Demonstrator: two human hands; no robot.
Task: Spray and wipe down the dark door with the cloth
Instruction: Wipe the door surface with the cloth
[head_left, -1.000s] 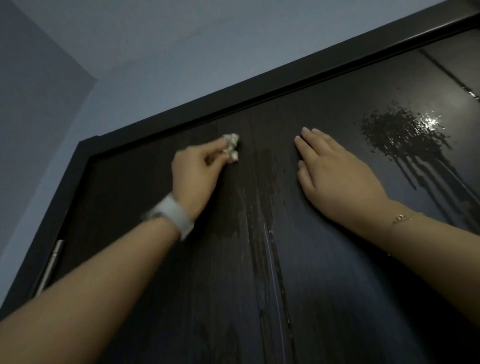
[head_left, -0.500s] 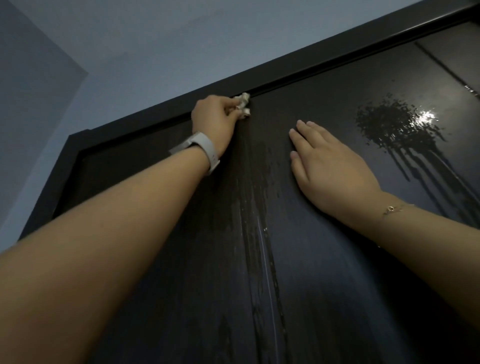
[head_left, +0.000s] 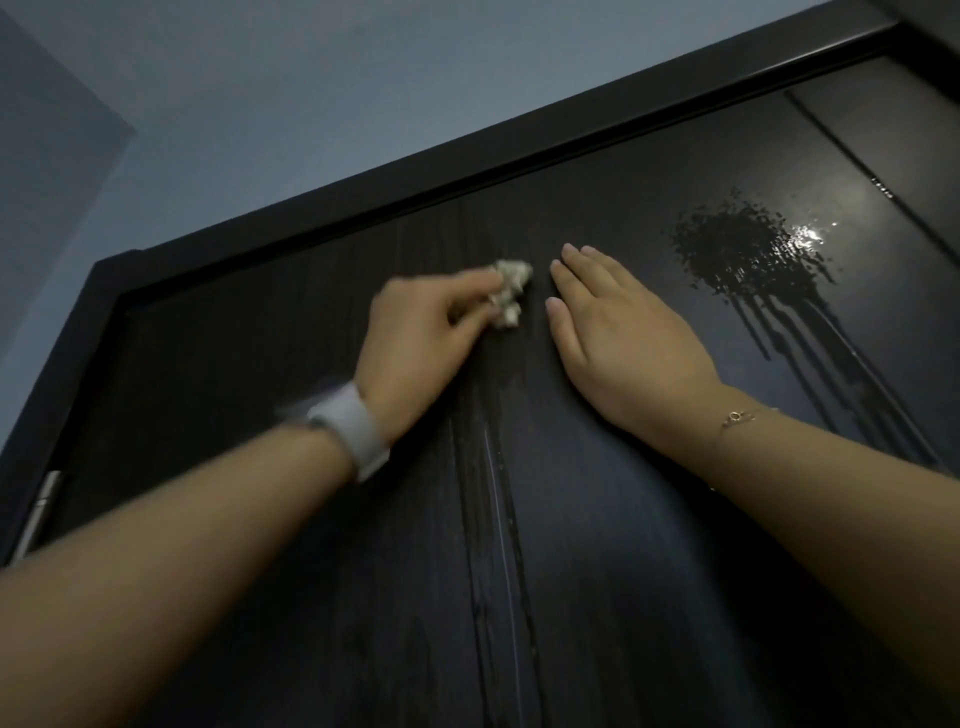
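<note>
My left hand (head_left: 415, 343) pinches the cloth (head_left: 510, 295), a small crumpled pale wad, between thumb and fingers (head_left: 467, 283). The wad sticks out past my fingertips on their right side and its face is against the door (head_left: 597, 519). That hand is blurred, so I cannot tell exactly how each finger curls. A white band (head_left: 353, 428) sits on that wrist.

My right hand (head_left: 628, 338) lies flat on the door just right of the cloth, its fingers (head_left: 589, 275) straight and close together, pointing up toward the top of the door. A narrow gap of dark panel separates the cloth from the nearest of those fingers. A thin bracelet (head_left: 737, 417) circles that wrist.

The cloth is on the upper part of the door, below the black frame (head_left: 467, 171) that runs across the top. Below the cloth, wet streaks (head_left: 493, 493) run down the panel between my two forearms. Farther right, well apart from both hands, a splash (head_left: 743, 254) of droplets glistens with a bright reflection at its right edge, and thin trails drip down from it. At the far left edge, a metal hinge (head_left: 39, 514) shows beside the frame. Above the frame, the wall (head_left: 311, 93) is a plain blue-grey.
</note>
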